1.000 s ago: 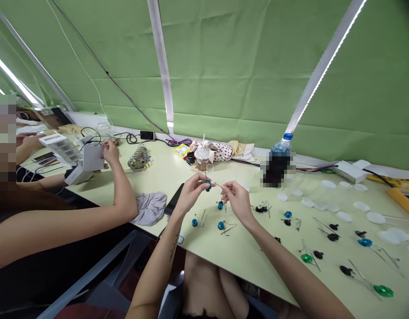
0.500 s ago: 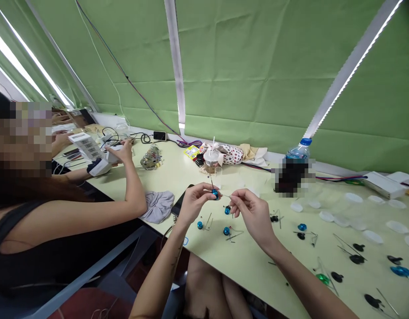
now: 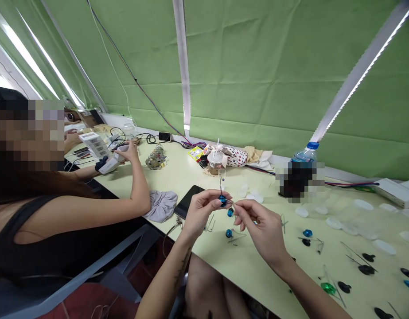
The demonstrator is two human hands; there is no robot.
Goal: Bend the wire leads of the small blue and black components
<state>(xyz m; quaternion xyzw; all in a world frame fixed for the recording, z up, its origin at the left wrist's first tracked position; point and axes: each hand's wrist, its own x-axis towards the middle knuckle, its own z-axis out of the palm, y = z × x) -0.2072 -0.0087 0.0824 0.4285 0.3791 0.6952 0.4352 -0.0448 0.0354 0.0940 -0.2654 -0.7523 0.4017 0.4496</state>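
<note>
My left hand pinches a small glossy blue bead between thumb and fingertips. A thin upright wire rises from the bead. My right hand holds a fine wire by its end, with the tip at the bead; I cannot tell whether it enters the bead. Below my hands, two more blue beads lie on the pale green table, the lower one beside bent wire pieces.
A co-worker's hands hold a white box at the left. A smartphone and grey cloth lie left of my hands. Black parts, green discs, white discs and a water bottle occupy the right.
The view has swung left, shifting the table rightward in the frame. My hands have come closer together around the blue bead, and the right hand's wire now reaches it.
</note>
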